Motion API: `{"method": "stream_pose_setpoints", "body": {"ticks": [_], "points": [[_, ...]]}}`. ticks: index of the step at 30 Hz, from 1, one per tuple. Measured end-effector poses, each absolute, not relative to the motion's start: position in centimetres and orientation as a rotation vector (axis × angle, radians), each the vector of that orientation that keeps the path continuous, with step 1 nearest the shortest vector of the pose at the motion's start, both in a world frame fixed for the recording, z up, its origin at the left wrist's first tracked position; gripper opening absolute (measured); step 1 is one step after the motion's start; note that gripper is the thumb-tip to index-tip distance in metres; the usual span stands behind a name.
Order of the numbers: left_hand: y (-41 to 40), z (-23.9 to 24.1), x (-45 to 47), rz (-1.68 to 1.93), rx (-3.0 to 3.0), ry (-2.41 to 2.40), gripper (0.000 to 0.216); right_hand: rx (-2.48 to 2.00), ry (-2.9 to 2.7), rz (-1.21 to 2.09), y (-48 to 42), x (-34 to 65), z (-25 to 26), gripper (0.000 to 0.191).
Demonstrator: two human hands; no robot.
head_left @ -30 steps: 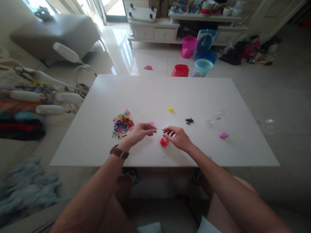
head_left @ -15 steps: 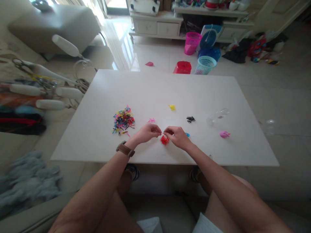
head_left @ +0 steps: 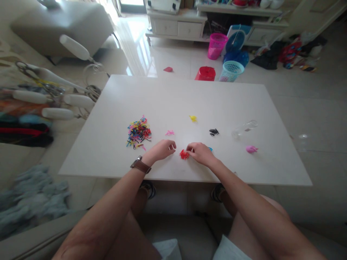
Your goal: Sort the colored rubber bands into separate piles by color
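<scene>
My left hand (head_left: 164,148) hovers over the white table (head_left: 151,97), thumb and fingertips apart with nothing between them. At the right edge of a small pile of red rubber bands (head_left: 184,155), my right hand (head_left: 200,153) has its fingers curled together at the tips; whatever they pinch is too small to see. A larger mixed-colour heap of rubber bands (head_left: 138,132) lies left of my left hand. Small groups of pink bands (head_left: 170,133), yellow bands (head_left: 193,118) and black bands (head_left: 214,132) lie beyond the hands. Blue bands (head_left: 210,149) are partly hidden behind my right hand.
A clear bottle (head_left: 245,129) lies on its side at the table's right, with a pink-purple item (head_left: 252,149) nearer me. Past the far edge stand a red bin (head_left: 205,73), a light blue basket (head_left: 231,71) and a pink basket (head_left: 217,46). A white lamp (head_left: 74,47) is at left.
My hands, which met at the fingertips above the red pile, have come apart. The left has opened and drawn slightly left; the right has lowered to the red bands.
</scene>
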State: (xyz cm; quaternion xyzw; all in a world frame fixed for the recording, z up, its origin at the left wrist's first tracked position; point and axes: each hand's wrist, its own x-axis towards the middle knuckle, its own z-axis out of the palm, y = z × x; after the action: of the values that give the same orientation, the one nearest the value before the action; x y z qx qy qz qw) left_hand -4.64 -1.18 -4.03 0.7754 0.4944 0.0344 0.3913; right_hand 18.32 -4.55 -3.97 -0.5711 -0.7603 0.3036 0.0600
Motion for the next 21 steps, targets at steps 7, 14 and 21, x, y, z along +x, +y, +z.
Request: {"method": "stream_pose_setpoints", "body": {"ticks": [7, 14, 21], "points": [[-1.1, -4.3, -4.6, 0.038, 2.008, 1.241, 0.020, -1.803, -2.301, 0.871, -4.3, 18.7, -3.6, 0.020], [-1.3, -3.8, -4.6, -0.010, 1.992, 1.277, 0.018, -1.789, -2.296, 0.884, -4.1, 18.9, -3.4, 0.020], [-0.2, -3.8, -6.9, 0.030, 1.962, 1.349, 0.023, -1.756, -2.300, 0.931, -4.1, 19.3, -3.7, 0.017]]}}
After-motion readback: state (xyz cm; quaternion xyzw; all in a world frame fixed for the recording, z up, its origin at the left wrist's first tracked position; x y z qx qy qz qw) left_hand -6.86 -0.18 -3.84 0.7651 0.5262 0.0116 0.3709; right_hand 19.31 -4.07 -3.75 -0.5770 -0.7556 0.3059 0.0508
